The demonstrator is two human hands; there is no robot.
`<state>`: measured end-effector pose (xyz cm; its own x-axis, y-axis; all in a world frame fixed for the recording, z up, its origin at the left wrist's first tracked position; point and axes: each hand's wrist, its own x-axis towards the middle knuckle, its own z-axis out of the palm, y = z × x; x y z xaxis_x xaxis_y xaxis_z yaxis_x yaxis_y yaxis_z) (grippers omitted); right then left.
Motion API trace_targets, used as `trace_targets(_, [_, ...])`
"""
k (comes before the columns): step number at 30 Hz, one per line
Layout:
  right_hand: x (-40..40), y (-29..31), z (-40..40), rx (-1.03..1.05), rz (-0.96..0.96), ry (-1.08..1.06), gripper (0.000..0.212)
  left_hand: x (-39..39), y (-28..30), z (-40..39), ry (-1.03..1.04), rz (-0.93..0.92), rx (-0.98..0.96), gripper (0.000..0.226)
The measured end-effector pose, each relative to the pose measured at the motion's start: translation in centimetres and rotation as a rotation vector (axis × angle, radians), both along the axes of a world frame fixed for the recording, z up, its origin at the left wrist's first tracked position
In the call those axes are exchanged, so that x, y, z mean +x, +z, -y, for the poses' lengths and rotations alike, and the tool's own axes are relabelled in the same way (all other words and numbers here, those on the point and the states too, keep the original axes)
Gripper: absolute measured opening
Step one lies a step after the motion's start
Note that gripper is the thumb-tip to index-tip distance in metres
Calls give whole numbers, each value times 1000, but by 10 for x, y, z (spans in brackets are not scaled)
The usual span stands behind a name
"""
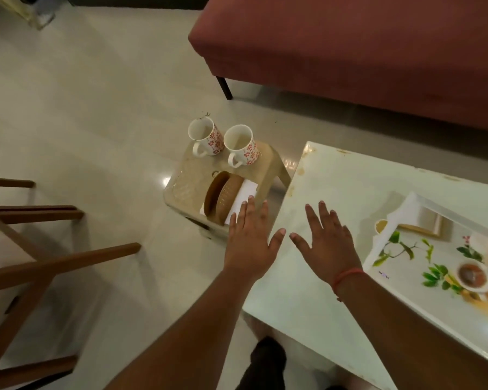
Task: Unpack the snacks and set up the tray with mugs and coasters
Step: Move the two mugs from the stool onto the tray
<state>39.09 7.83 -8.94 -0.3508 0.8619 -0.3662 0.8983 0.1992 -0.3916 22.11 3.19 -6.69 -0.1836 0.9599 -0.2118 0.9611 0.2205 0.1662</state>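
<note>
Both hands flat, fingers spread, holding nothing: left hand above the beige plastic stool, right hand over the white glossy table. Two white mugs w/ red floral print stand on the stool, brown round coasters beside them on white napkin. White rectangular tray w/ leaf print sits on the table, right of hands.

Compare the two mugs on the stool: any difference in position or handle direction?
The far mug stands at the stool's back left corner; the near mug stands to its right, closer to the white table. The far mug's handle shows at its lower left, while the near mug's handle also points lower left but sits nearer the coasters. Shared: both upright, empty-looking, white with a red flower pattern, untouched by either hand.
</note>
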Motion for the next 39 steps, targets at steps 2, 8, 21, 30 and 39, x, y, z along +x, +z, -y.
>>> trace_targets(2, [-21, 3, -13, 25, 16, 53, 78, -22, 7, -12, -58, 17, 123, 73])
trace_targets(8, [-110, 26, -97, 145, 28, 198, 84, -138, 28, -88, -40, -110, 431, 57])
trace_targets(21, [-235, 48, -206, 156, 368, 516, 83, -253, 20, -230, -6, -1, -252, 99])
trace_targets(30, [-239, 29, -207, 225, 278, 520, 78, -246, -9, -236, -5, -3, -168, 75])
trace_targets(39, [-151, 37, -191, 213, 29, 125, 78, -171, 21, -251, -231, -85, 24, 72])
